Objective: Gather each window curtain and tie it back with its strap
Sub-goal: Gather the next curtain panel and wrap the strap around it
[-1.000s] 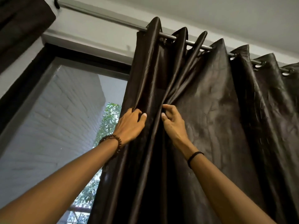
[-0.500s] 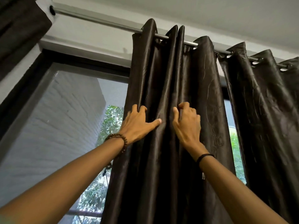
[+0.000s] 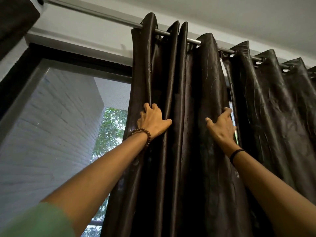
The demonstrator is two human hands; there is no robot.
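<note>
A dark brown satin curtain (image 3: 184,93) hangs in tight pleats from a metal rod (image 3: 102,13) by eyelets. My left hand (image 3: 153,119) grips the folds at the curtain's left edge, fingers curled into the cloth. My right hand (image 3: 221,124) holds the right edge of the same panel, fingers hooked round it and thumb spread. A second dark curtain (image 3: 277,103) hangs to the right on the same rod, with a narrow gap of window between the two. No strap is in view.
The window (image 3: 68,120) with its dark frame lies open to the left, showing a white brick wall and green leaves. Another dark curtain (image 3: 15,19) fills the top left corner. The white ceiling is close above the rod.
My right hand has moved right from the middle folds to the panel's right edge. The panel is bunched narrower, and a gap has opened to the right-hand curtain. My left hand stays on the left folds.
</note>
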